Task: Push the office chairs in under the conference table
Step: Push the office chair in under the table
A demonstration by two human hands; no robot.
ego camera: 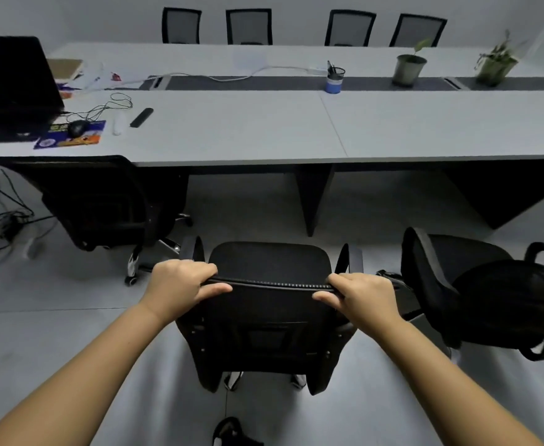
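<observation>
One head-worn wide-angle view was given, aimed forward and down from close behind a black mesh-backed office chair (269, 304) toward the long grey conference table's (393, 130) near edge.

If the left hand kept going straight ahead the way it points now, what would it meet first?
Probably the near edge of the conference table. The left hand grips the chair backrest, with open floor ahead; depth is unclear.

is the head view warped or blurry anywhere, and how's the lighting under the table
Head view: wide-angle bowing curves the grey conference table edge; dim, flat light; deep shadow beneath it swallows the black mesh chair on the left; far potted plants look soft; both hands on the centre black office chair's backrest stay sharp.
</observation>
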